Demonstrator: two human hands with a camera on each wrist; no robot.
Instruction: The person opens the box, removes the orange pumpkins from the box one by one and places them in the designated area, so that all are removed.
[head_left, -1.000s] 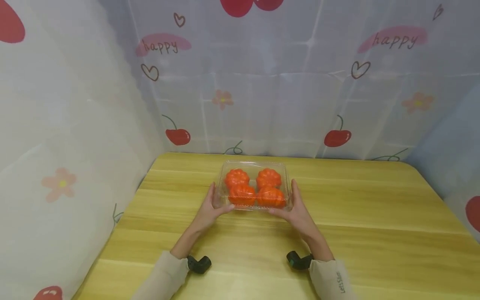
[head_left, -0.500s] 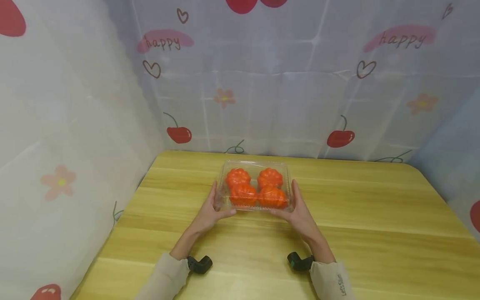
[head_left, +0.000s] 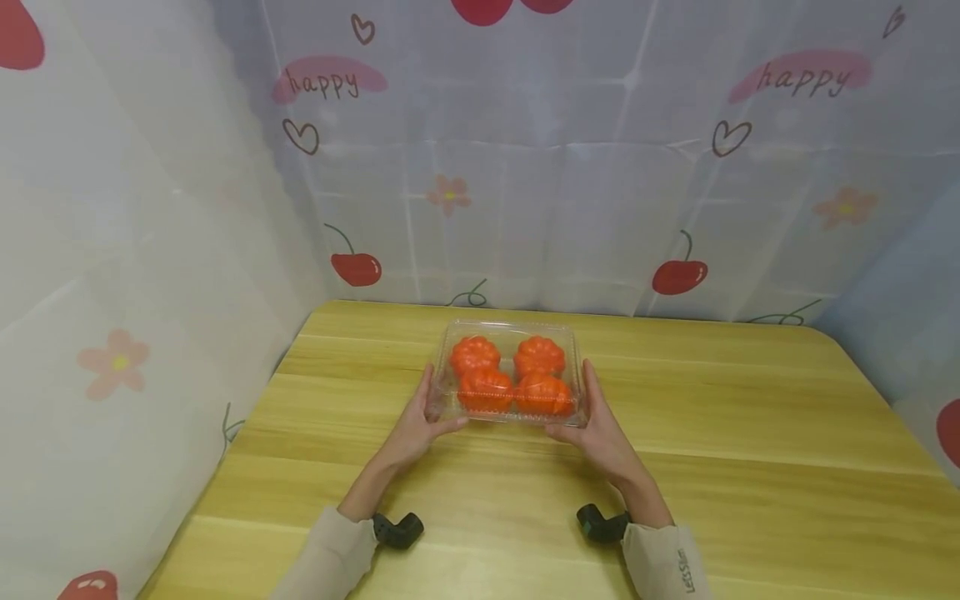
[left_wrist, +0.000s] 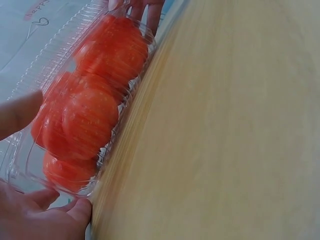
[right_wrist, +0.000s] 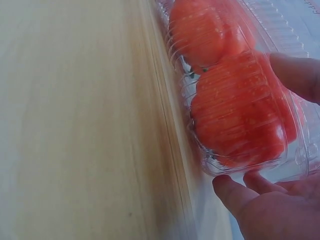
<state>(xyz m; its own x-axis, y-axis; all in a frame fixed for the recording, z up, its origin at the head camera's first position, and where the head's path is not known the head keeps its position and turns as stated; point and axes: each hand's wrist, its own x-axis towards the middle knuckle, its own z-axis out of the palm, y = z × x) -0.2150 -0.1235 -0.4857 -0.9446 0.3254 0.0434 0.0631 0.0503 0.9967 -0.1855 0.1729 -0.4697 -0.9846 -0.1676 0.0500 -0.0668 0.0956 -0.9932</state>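
A clear plastic clamshell box point(head_left: 510, 329) stands near the back of the table in the head view, its ridged lid down. Inside are several orange, ribbed, pumpkin-shaped pieces point(head_left: 486, 390), in two rows. My left hand point(head_left: 411, 432) grips the box's left end, and my right hand point(head_left: 602, 437) holds the right end. Both thumbs lie along the near side while the other fingers go round the ends. Seen from the left wrist, the thumb point(left_wrist: 20, 114) reaches over the lid and fingertips touch the lower corner. The right wrist view shows the right thumb point(right_wrist: 295, 75) likewise.
The wooden table point(head_left: 750, 417) stretches out on both sides and in front of the box. Behind and at the sides hang white cloths point(head_left: 540, 208) printed with cherries, flowers and hearts. Black wrist mounts point(head_left: 400, 531) stick out inward from the beige sleeves point(head_left: 330, 550).
The head view has shifted slightly. My right thumb has slid a little outward along the box's near edge; otherwise both hands and the box stay almost in place.
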